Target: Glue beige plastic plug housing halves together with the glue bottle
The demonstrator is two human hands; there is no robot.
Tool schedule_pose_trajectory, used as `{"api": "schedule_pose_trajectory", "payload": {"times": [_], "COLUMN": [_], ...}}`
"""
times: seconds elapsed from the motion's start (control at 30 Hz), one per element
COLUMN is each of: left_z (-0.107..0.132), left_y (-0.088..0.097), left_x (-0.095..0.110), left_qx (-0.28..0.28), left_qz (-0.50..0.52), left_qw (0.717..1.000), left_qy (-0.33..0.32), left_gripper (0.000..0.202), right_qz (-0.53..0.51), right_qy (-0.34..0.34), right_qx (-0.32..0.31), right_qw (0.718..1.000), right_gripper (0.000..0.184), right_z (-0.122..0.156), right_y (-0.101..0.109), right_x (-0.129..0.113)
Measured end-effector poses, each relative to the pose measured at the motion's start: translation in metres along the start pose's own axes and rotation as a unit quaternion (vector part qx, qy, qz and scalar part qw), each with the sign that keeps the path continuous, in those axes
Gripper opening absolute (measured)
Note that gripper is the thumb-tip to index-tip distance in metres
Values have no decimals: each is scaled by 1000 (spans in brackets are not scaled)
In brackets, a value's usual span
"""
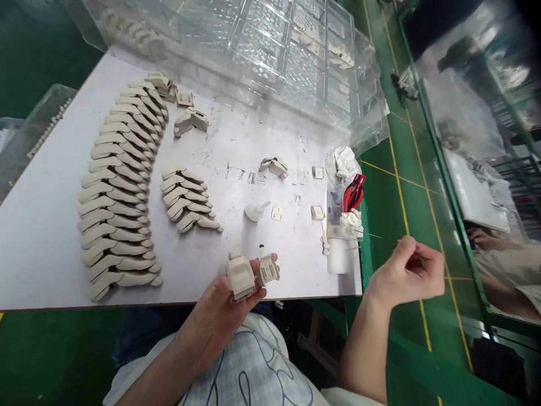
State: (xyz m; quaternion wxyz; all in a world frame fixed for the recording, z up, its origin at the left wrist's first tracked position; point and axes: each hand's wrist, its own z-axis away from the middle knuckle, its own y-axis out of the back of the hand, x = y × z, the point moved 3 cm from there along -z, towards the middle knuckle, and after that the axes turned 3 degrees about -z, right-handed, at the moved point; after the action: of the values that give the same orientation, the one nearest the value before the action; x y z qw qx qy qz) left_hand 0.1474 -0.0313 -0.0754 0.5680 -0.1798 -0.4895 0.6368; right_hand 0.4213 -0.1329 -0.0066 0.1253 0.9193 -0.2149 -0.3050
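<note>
Your half-curled left hand [224, 301] is holding parts [242, 276], likely light, stiff, best gripped by edges; your right hand [412, 270] is pinching a wire [377, 236].

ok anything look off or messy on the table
Yes: dark smudges mark the middle of the white tabletop, standing out against its pale surface. A small dark bit also shows just beyond the left hand; I can't tell what it is.
</note>
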Motion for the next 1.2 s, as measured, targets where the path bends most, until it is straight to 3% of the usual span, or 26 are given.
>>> {"api": "schedule_pose_trajectory", "payload": {"times": [0.1, 0.17, 0.2, 0.23, 0.27, 0.33, 0.37, 0.43, 0.47, 0.53, 0.67, 0.77, 0.9, 1.0, 1.03, 1.07, 1.1, 1.2], "left_z": [2, 3, 3, 2, 2, 2, 2, 2, 2, 3, 1, -1, 2, 7, 8, 8, 7, 4], "left_y": [-4, -5, -5, -5, -4, -3, -3, -3, -4, -5, -2, 2, 0, -7, -8, -9, -8, 0], "left_x": [4, 6, 7, 8, 8, 10, 11, 12, 13, 14, 14, 20, 38, 45, 45, 45, 44, 36], "left_qx": [-52, -77, -87, -96, -102, -112, -115, -124, -131, -148, -183, -207, -242, -238, -221, -188, -140, 39], "left_qz": [-56, -88, -99, -104, -105, -108, -113, -121, -122, -124, -146, -186, -247, -262, -256, -240, -214, -107], "left_qw": [997, 993, 990, 989, 988, 987, 986, 983, 982, 978, 966, 954, 933, 932, 937, 947, 959, 981], "left_qy": [-21, -35, -40, -44, -46, -47, -48, -54, -61, -80, -108, -108, -96, -82, -86, -99, -120, -160], "left_gripper": [45, 47, 47, 48, 48, 49, 49, 49, 49, 47, 42, 40, 36, 31, 30, 31, 33, 43], "right_qz": [-75, -193, -256, -309, -348, -402, -426, -466, -479, -490, -479, -475, -469, -480, -484, -483, -474, -421], "right_qy": [-52, -158, -227, -299, -367, -481, -526, -585, -603, -631, -643, -625, -604, -553, -531, -509, -490, -407], "right_qx": [-68, -164, -256, -362, -456, -549, -554, -533, -522, -500, -499, -531, -581, -619, -624, -622, -608, -521], "right_qw": [993, 954, 904, 827, 733, 552, 485, 396, 366, 334, 329, 320, 280, 285, 307, 347, 407, 621], "right_gripper": [27, 28, 29, 32, 35, 36, 34, 26, 24, 22, 21, 22, 30, 35, 38, 41, 44, 39], "right_z": [10, 29, 44, 62, 81, 114, 125, 135, 137, 136, 128, 127, 126, 122, 120, 117, 115, 105], "right_y": [0, -1, -4, -7, -8, -7, -7, -7, -8, -9, -10, -10, -10, -12, -13, -14, -15, -15], "right_x": [-16, -33, -45, -58, -72, -96, -105, -115, -117, -117, -112, -112, -116, -117, -116, -113, -110, -103]}}
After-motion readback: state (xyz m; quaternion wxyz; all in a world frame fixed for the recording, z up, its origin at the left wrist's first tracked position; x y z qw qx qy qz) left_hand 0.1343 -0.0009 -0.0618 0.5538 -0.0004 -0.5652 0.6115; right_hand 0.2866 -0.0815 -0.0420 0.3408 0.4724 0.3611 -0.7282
